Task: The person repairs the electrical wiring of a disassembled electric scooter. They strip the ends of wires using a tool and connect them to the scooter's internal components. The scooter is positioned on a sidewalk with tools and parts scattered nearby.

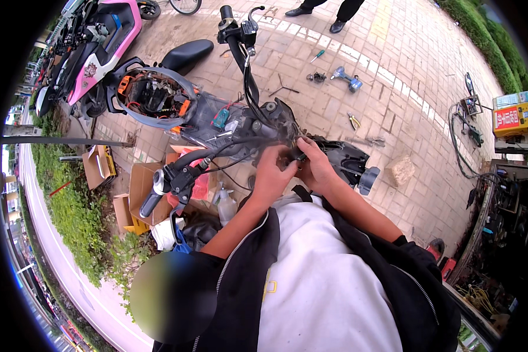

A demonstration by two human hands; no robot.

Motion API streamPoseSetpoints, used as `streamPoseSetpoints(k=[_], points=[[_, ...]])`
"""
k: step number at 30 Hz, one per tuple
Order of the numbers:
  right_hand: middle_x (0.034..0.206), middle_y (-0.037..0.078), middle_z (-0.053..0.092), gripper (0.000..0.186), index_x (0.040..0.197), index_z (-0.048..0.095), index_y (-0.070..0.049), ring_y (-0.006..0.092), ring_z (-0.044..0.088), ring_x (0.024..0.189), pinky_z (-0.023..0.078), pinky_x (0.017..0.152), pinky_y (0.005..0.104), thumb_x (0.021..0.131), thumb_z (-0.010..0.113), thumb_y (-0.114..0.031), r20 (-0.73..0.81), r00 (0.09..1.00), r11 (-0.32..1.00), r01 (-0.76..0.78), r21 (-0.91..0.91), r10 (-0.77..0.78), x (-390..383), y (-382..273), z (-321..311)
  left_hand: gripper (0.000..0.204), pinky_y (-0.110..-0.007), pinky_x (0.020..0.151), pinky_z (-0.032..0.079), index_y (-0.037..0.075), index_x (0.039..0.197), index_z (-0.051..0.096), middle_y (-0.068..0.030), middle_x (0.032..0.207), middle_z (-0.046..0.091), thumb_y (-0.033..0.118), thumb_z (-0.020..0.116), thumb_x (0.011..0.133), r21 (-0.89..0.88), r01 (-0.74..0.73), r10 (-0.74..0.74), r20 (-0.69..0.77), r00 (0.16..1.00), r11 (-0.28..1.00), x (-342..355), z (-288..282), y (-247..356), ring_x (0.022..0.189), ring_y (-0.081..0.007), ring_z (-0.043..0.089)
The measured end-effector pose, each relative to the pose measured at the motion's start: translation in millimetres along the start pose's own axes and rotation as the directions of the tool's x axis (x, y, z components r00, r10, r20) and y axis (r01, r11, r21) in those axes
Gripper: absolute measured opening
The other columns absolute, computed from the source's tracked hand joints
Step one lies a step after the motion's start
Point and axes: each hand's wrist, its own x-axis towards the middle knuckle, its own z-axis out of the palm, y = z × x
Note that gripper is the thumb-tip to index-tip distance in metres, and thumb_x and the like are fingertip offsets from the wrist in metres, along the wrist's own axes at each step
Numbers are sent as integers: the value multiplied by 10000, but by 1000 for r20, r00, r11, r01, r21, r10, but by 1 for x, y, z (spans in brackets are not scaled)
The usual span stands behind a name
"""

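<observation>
Both hands meet at the stripped front of an electric scooter (pixel 217 114), just below its bare handlebar (pixel 232 144). My left hand (pixel 273 173) has its fingers curled and pressed together at a small dark part, too hidden to name. Close beside it, my right hand (pixel 317 167) pinches at the same spot, thumb on top of a small black piece (pixel 299 155). Dark cables (pixel 249 88) run down from the handlebar toward my fingers. A black front fender (pixel 343 158) lies past my right hand. On the footboard rests a green multimeter-like device (pixel 220 118).
On the paving lie a blue cordless drill (pixel 347 79), a green screwdriver (pixel 318 56), pliers (pixel 354 121), a three-armed wrench (pixel 284 86) and a stone (pixel 400 170). Left stand cardboard boxes (pixel 144 190) and a spray bottle (pixel 224 205). Someone's legs (pixel 340 12) show at the top.
</observation>
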Motion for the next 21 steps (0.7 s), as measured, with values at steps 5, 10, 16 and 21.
streamPoseSetpoints(k=[5, 10, 16, 21], points=[[1131, 117, 580, 275, 1172, 519, -5, 217, 584, 1017, 501, 857, 394, 945, 519, -161, 120, 993, 996, -2, -87, 12, -11, -7, -18, 306, -219, 642, 413, -14, 1061, 624, -16, 908, 540, 110, 687, 788, -118, 4, -9, -39, 999, 993, 3, -11, -16, 700, -76, 465], [1166, 108, 569, 356, 1137, 539, 62, 154, 580, 991, 486, 869, 295, 848, 668, -103, 166, 953, 789, 304, -534, -255, -10, 0, -25, 219, -228, 631, 430, -17, 994, 662, -39, 879, 601, 104, 658, 811, -58, 12, -14, -44, 999, 998, -1, -18, 1, 672, -90, 500], [1236, 155, 519, 267, 1008, 607, 24, 232, 569, 1049, 486, 851, 321, 791, 709, -94, 385, 824, 144, 478, -866, -416, -16, -8, -12, 183, -269, 629, 465, -31, 957, 667, -104, 840, 630, 85, 639, 818, 101, -73, 74, -4, 997, 992, -1, -21, -9, 689, -149, 587], [1216, 172, 522, 279, 992, 614, -4, 305, 554, 1077, 477, 887, 357, 757, 738, -89, 501, 767, -48, 528, -848, -401, -16, -14, -3, 157, -311, 644, 486, -28, 926, 664, -144, 834, 629, 77, 637, 813, 182, -127, 130, -7, 991, 975, 2, -25, -3, 713, -242, 627]])
